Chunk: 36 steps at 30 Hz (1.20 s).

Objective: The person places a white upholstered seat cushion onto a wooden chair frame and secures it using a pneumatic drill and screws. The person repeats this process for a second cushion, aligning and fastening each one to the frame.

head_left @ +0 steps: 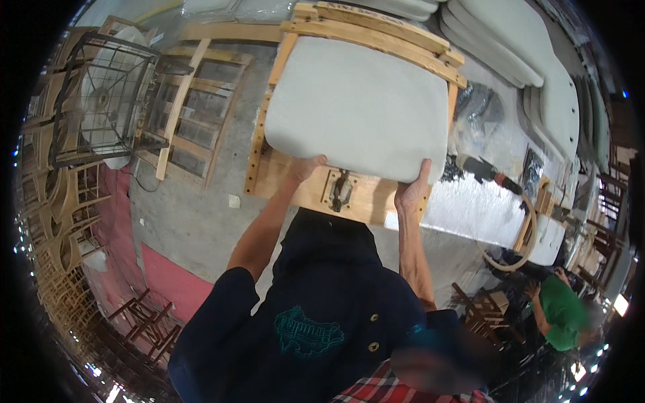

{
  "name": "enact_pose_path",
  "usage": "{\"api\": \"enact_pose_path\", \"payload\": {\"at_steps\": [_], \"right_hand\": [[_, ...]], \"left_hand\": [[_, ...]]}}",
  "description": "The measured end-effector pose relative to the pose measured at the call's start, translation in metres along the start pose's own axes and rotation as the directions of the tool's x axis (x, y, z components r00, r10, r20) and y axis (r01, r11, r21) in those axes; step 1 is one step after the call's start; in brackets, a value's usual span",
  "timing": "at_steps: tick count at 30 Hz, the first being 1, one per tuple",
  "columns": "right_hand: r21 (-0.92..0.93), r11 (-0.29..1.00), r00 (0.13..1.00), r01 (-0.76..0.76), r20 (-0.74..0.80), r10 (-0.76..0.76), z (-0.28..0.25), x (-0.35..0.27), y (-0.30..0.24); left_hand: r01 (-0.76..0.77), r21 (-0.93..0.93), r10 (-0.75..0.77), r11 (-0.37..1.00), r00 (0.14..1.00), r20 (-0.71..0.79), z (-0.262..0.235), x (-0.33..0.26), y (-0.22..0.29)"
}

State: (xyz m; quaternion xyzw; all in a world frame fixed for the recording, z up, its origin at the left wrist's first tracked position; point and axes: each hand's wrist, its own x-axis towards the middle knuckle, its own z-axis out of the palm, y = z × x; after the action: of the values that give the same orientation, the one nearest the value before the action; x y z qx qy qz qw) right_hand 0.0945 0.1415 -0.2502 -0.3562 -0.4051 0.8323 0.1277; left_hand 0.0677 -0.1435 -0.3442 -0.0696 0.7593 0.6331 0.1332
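Note:
A pale grey padded seat panel [356, 101] with rounded corners lies in front of me, over a wooden frame jig [275, 171]. Its near left edge is in the grip of my left hand [308, 166]; most of those fingers are hidden. At the near right corner my right hand [411, 191] grips the panel, thumb on top and the other fingers underneath. Between my hands a metal toggle clamp [340, 191] is fixed to the jig's near board. Wooden rails [376, 37] run along the panel's far edge.
Right of the jig lies a handheld power tool [480, 168] with a hose [531, 232], on a plastic-wrapped surface. Similar grey panels [497, 40] are stacked at the far right. A metal wire frame [101, 101] and wooden pallet [201, 101] stand left. Another person in green [561, 312] works lower right.

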Motion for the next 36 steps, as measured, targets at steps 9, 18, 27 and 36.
{"api": "enact_pose_path", "payload": {"at_steps": [9,18,27,36], "right_hand": [[-0.245,0.962,0.957,0.121,0.286,-0.048,-0.012,-0.013,0.030],[-0.760,0.574,0.929,0.304,0.371,-0.001,-0.033,-0.062,0.026],[-0.367,-0.114,0.255,0.923,0.807,-0.532,0.012,-0.089,0.004],[-0.465,0.848,0.927,0.256,0.366,-0.079,-0.011,-0.060,0.096]], "left_hand": [[0.062,0.109,-0.053,0.992,0.995,-0.088,-0.007,0.025,-0.034],[0.049,-0.138,-0.083,0.989,0.964,-0.254,0.012,0.002,0.034],[-0.011,-0.097,-0.004,0.995,0.987,-0.159,0.009,0.007,0.041],[0.131,0.126,-0.139,0.983,0.989,0.059,0.002,0.000,0.072]]}}
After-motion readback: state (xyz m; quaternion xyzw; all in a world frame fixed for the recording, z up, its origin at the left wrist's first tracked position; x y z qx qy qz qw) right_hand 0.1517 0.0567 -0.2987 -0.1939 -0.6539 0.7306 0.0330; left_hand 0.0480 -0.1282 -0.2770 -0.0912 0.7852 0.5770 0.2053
